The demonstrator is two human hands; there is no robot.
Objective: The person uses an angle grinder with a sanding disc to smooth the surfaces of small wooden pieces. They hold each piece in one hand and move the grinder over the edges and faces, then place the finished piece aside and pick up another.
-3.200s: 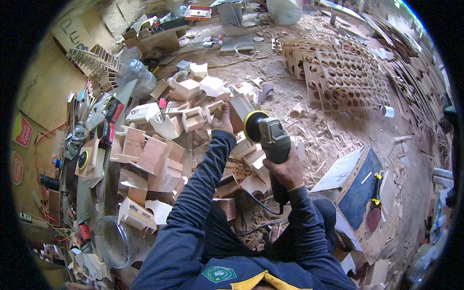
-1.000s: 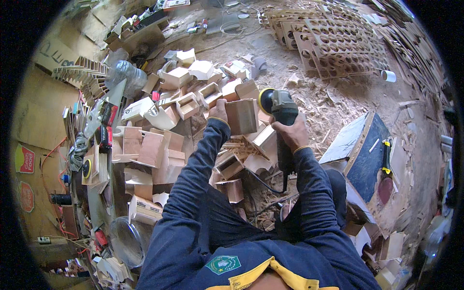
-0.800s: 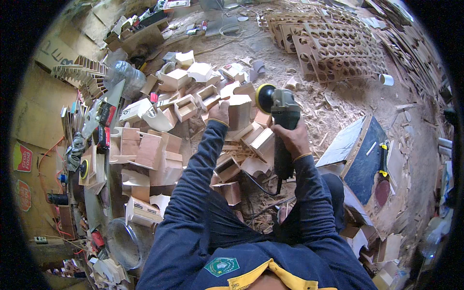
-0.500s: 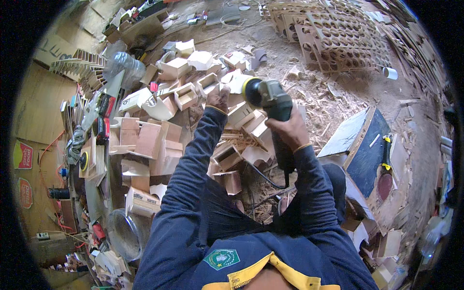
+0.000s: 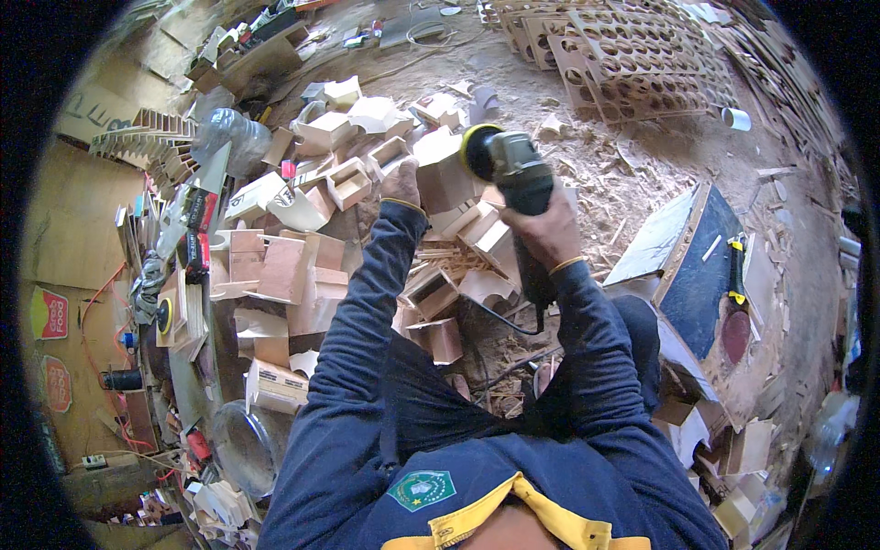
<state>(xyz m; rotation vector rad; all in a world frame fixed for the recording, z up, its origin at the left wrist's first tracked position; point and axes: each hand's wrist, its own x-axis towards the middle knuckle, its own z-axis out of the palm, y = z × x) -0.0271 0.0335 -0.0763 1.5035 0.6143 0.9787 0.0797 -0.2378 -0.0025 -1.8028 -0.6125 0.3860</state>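
My right hand [image 5: 553, 231] is wrapped round the body of a dark green angle grinder [image 5: 524, 179]. Its round disc pad [image 5: 478, 152], yellow at the rim, is tilted up beside a pale wooden box [image 5: 447, 172]. My left hand [image 5: 401, 182] grips that box by its left side, the fingers partly hidden. Whether the disc touches the wood I cannot tell. A black cord [image 5: 502, 318] runs from the grinder's lower end toward my feet. Just below the box lie small open wooden boxes [image 5: 433, 295] among shavings.
Many wooden box pieces [image 5: 280, 266] are heaped at the left, near a clear plastic bottle [image 5: 240, 137]. Stacked boards with round holes [image 5: 632, 69] stand at the far right. A dark blue panel [image 5: 701, 275] leans at the right, beside a yellow-and-black tool [image 5: 736, 266]. Wood dust covers the floor.
The grinder's disc has tilted and risen slightly away from the box, showing more of its yellow edge. The box has turned, with more of its side in view. My left hand has moved slightly left.
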